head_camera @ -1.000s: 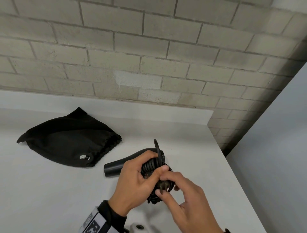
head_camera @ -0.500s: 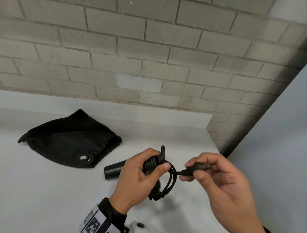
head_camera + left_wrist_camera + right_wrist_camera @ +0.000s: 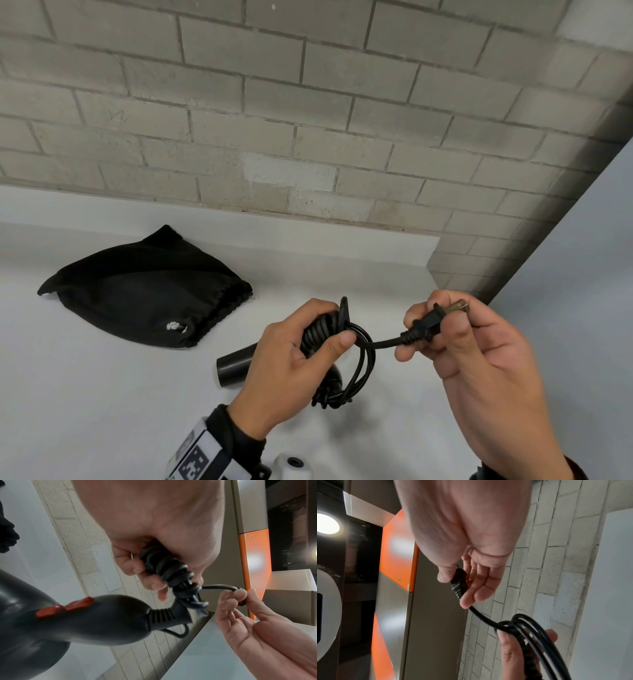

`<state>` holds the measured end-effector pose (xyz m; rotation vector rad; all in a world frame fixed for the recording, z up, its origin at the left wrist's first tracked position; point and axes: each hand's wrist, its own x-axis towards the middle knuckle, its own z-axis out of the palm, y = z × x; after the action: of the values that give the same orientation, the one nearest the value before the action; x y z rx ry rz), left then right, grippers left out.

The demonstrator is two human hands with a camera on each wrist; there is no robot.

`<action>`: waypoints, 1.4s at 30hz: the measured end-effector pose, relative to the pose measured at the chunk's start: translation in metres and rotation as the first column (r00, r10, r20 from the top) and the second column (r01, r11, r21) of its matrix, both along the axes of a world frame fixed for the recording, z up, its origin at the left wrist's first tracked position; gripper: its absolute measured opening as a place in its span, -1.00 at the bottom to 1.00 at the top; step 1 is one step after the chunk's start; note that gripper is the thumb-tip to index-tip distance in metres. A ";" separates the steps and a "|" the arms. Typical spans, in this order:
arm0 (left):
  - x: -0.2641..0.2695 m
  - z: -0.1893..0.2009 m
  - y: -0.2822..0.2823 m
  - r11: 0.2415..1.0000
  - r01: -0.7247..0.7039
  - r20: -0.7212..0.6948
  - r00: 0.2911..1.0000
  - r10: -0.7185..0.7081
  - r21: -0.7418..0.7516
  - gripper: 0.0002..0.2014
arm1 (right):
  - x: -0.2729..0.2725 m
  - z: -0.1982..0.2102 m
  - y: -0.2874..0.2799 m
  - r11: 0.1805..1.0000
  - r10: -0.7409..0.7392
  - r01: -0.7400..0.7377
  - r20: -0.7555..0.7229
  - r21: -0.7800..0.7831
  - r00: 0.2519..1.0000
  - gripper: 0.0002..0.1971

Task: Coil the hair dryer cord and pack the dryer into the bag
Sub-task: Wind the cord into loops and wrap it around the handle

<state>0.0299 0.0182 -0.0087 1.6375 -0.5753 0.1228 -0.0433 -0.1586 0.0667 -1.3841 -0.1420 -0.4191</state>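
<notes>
The left hand (image 3: 291, 359) grips the coil (image 3: 329, 346); the right hand (image 3: 479, 359) pinches the plug (image 3: 426, 322), right of the coil, tail (image 3: 383, 342) horizontal between them.

Black bag (image 3: 144, 291), black cord (image 3: 356, 370), black dryer (image 3: 68, 622) with 2 red-orange switches (image 3: 65, 607).

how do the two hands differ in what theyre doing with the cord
The left hand grips the coiled cord in a full fist, thumb pressed over the loops; the right hand only pinches the plug between thumb and fingers. The left hand holds its bundle close over the dryer; the right hand holds its end out to the side, a short stretch of cord running between them. Both are bare and raised above the counter.
</notes>
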 end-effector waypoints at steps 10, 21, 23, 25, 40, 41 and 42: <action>-0.005 0.008 -0.004 0.986 0.130 -0.010 0.991 -0.131 -0.102 -0.80 | 0.002 0.009 0.002 0.912 0.206 -0.229 0.103 0.339 0.973 -0.55; -0.001 0.013 0.002 0.982 0.189 0.035 0.981 -0.188 -0.015 -0.63 | 0.017 0.031 0.005 0.962 0.120 -0.111 -0.020 0.251 0.993 -0.63; -0.001 0.012 0.002 0.977 0.214 0.031 0.976 -0.214 0.016 -0.68 | 0.017 0.035 0.005 0.969 0.103 -0.088 -0.050 0.233 0.993 -0.69; -0.001 0.010 0.003 0.971 0.225 0.044 0.972 -0.229 0.083 -0.68 | 0.018 0.040 0.006 0.975 0.081 -0.063 -0.078 0.212 0.994 -0.71; -0.007 0.009 0.005 0.977 0.083 0.145 0.983 -0.113 0.198 -0.60 | 0.049 0.028 -0.008 0.907 -0.022 0.151 -0.316 0.392 0.949 -0.74; -0.008 0.008 0.004 0.976 0.081 0.142 0.984 -0.111 0.202 -0.57 | 0.051 0.022 -0.008 0.885 -0.019 0.178 -0.347 0.431 0.938 -0.75; -0.008 0.008 0.003 0.975 0.085 0.133 0.984 -0.114 0.207 -0.53 | 0.053 0.015 -0.008 0.865 -0.015 0.198 -0.370 0.462 0.929 -0.75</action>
<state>0.0215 0.0214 -0.0010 1.8012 -0.8014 0.1126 0.0099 -0.1664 0.0822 -0.9378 0.3284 -0.2642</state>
